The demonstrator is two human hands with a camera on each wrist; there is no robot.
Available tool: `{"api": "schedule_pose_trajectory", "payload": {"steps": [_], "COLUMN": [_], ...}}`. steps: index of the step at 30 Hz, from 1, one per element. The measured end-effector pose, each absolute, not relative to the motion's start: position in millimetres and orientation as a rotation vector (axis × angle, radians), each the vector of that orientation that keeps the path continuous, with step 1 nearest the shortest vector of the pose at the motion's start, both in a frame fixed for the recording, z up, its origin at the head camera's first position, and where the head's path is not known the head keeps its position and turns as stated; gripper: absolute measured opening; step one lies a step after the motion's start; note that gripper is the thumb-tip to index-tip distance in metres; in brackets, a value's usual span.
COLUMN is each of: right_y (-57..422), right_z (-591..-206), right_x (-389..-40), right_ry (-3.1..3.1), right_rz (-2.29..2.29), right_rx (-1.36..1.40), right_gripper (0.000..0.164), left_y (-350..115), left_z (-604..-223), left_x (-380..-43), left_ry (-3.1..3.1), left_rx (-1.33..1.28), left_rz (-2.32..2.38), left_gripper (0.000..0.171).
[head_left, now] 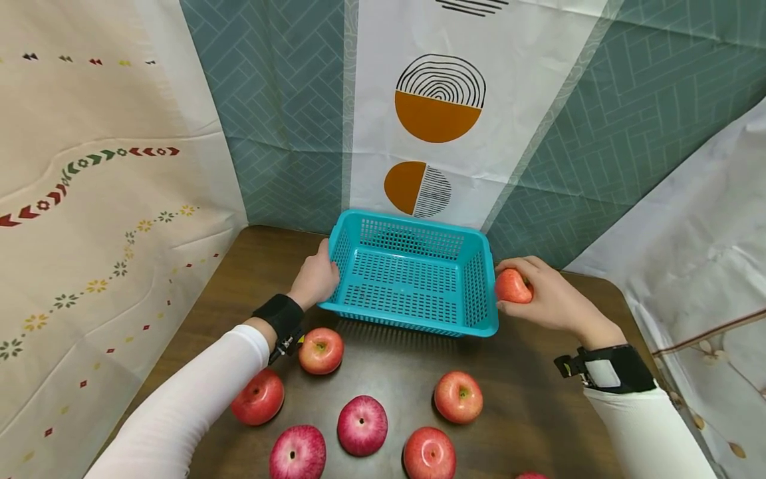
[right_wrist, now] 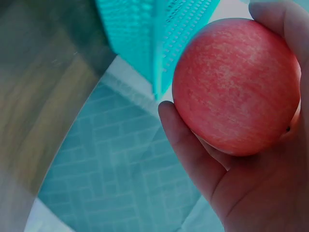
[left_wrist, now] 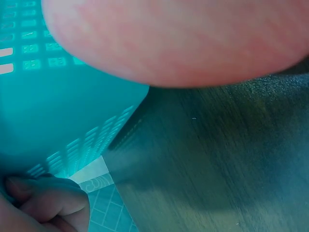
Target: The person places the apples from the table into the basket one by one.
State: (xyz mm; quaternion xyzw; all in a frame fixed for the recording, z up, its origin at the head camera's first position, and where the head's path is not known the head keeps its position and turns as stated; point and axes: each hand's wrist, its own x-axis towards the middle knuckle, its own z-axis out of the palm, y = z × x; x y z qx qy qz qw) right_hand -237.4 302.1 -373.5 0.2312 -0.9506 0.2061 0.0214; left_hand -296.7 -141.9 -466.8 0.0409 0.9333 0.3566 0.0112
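A turquoise perforated basket [head_left: 402, 318] stands near the back of the table. My left hand [head_left: 315, 276] grips its left rim, and in the left wrist view the curled fingers [left_wrist: 58, 203] show at the basket wall. Just off the basket's right side, my right hand [head_left: 547, 296] holds a red apple [head_left: 512, 286] between thumb and fingers. The right wrist view shows this apple [right_wrist: 236, 87] large against the palm, with the basket's corner [right_wrist: 157, 58] behind it. Close by the left wrist lies another apple [head_left: 321, 350].
Several more apples lie on the dark wooden table [head_left: 383, 372] in front of the basket, among them a deep pink one [head_left: 362, 426] and a lighter red one [head_left: 458, 397]. Patterned cloth [head_left: 287, 120] hangs behind and along both sides of the table.
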Motion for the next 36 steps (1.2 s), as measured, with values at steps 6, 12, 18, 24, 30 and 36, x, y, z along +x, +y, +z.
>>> {"api": "schedule_pose_trajectory", "payload": {"steps": [6,12,18,24,30,36], "right_y": [280,265,253,244,241,239], "right_z": [-364,-370,-378,-395,-408,-413], "right_x": [-261,-279,-293,-309,-319,-322], "right_ry": [-3.027,-3.09,-3.124,-3.128,-3.135,-3.149], "right_rz": [0.675,0.651,0.628,0.619,0.59,0.528], "right_rx": [0.723,0.775,0.791,0.842,0.869,0.886], "right_gripper": [0.059,0.059,0.06,0.062,0.063,0.064], "left_y": [-141,-138,-138,-140,-139,-139], "left_z": [-467,-469,-467,-465,-464,-464], "left_x": [-296,-294,-296,-297,-295,-294], "left_ry": [2.922,2.906,2.915,2.942,2.928,2.92], "left_rx": [0.131,0.126,0.123,0.104,0.104,0.109], "left_rz": [1.109,1.1,1.069,1.039,1.04,1.057], "left_gripper": [0.061,0.06,0.06,0.063,0.063,0.063]}}
